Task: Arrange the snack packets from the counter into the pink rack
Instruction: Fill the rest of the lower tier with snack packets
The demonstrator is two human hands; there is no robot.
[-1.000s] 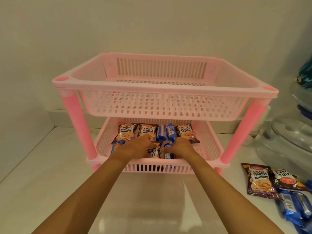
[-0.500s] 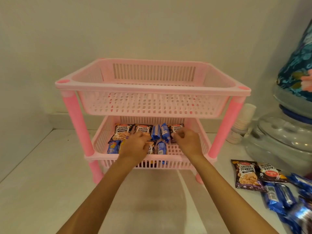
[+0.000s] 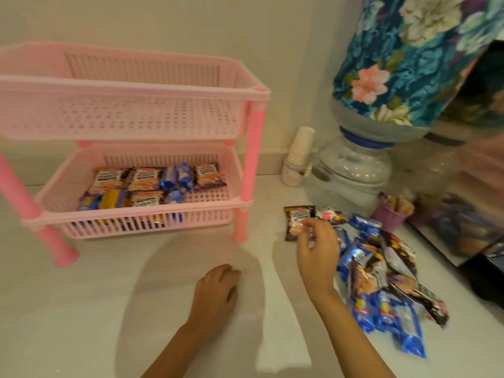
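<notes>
While the right hand (image 3: 317,251) hovers, fingers loosely spread, over a peanut packet (image 3: 296,222) at centre right, the left hand (image 3: 216,289) (empty, fingers curled) rests on the counter (image 3: 109,309). Packets fill the pink rack (image 3: 131,124)'s lower tier.

Rack tiers (image 3: 131,115) – two; hands (image 3: 317,252) – two.

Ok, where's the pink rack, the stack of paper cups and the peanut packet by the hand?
pink rack (image 3: 128,84), head view, front rim of the top basket.
stack of paper cups (image 3: 301,144), head view, side of the stack.
salted peanuts packet (image 3: 296,214), head view, its dark upper part.
</notes>
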